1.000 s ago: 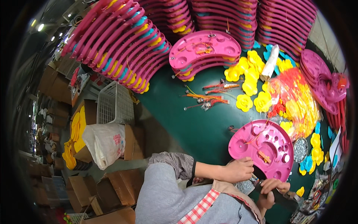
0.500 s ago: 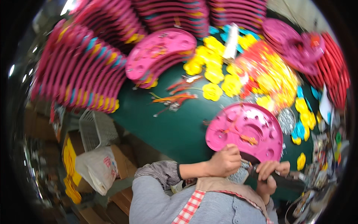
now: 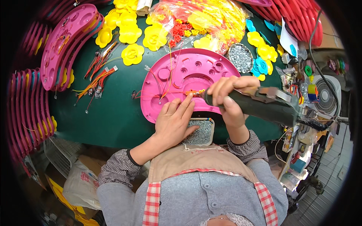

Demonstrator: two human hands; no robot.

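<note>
A pink kidney-shaped plastic shell (image 3: 181,73) lies open side up on the green table (image 3: 113,116), with red and yellow wires across it. My left hand (image 3: 174,119) rests flat on its near edge, fingertips pinning a small orange part (image 3: 192,92). My right hand (image 3: 228,98) grips a dark electric screwdriver (image 3: 264,103), its tip at that orange part. A small white tray of screws (image 3: 200,132) sits just under my hands.
Stacks of pink shells (image 3: 64,41) line the left and back. Yellow flower pieces (image 3: 132,34), a clear bag of yellow and red parts (image 3: 203,19), loose wire bundles (image 3: 98,81), a round dish of screws (image 3: 240,57), blue flower pieces (image 3: 260,67) and a small fan (image 3: 326,96) at right.
The view has tilted down and closer over the pink shell. My hands now sit on the shell, the left pressing the orange part and the screwdriver tip brought to it.
</note>
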